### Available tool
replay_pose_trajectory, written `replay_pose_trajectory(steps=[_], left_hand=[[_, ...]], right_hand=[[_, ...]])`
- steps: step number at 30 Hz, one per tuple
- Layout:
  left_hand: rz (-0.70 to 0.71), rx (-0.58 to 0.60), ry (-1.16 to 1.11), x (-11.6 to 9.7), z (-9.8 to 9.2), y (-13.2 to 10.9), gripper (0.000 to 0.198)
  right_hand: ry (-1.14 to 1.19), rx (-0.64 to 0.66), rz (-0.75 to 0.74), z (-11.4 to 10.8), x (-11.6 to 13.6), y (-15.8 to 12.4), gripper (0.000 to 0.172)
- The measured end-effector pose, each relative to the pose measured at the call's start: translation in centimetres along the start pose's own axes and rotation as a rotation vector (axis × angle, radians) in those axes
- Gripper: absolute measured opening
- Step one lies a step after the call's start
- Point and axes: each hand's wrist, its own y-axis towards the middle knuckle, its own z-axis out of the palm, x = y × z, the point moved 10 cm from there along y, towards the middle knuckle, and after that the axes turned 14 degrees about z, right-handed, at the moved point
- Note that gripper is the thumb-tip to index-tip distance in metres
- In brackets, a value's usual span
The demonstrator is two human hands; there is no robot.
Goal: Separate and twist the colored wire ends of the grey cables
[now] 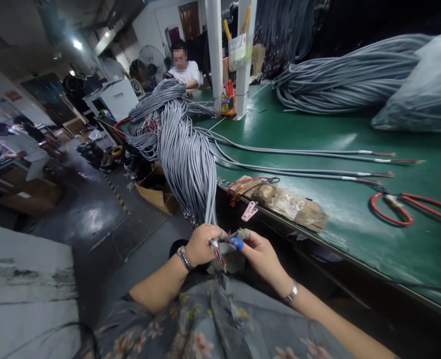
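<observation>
My left hand [201, 244] is closed round the ends of several grey cables from a big draped bundle [188, 149]. Below its fingers, stripped wire ends [219, 255] in red, blue and other colours stick out. Beside it, my right hand [263, 257] is closed in a pinch at thin coloured wires. Blue tape wraps its thumb, and greyish-yellow wraps cover fingertips on both hands. The exact wire between the right fingertips is too small to make out. A few cables [298, 150] lie apart on the green table [340, 199], their ends stripped.
Red-handled scissors [392, 209] lie on the table at right. A taped block [283, 202] and pink clip [249, 211] sit at the near edge. Further back are a white post [215, 55], a coiled cable bundle [347, 75] and a plastic bag [422, 89]. A person [186, 72] sits opposite.
</observation>
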Motion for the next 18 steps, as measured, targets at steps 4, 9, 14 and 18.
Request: replay_pose_trajectory(steps=[4, 9, 14, 18], left_hand=[[0.011, 0.106, 0.125, 0.5, 1.1, -0.2, 0.026], [-0.002, 0.045, 0.103, 0.4, 1.0, -0.3, 0.03], [-0.029, -0.052, -0.027, 0.8, 0.5, -0.7, 0.043], [-0.121, -0.122, -0.07, 1.4, 0.0, -0.9, 0.039]], right_hand=[[0.093, 0.039, 0.122, 0.4, -0.9, 0.3, 0.047], [0.145, 0.067, 0.21, 1.0, -1.2, 0.6, 0.047], [0.275, 0.031, 0.271, 0.9, -2.1, 1.0, 0.049], [0.304, 0.015, 0.249, 0.8, -2.1, 1.1, 0.05]])
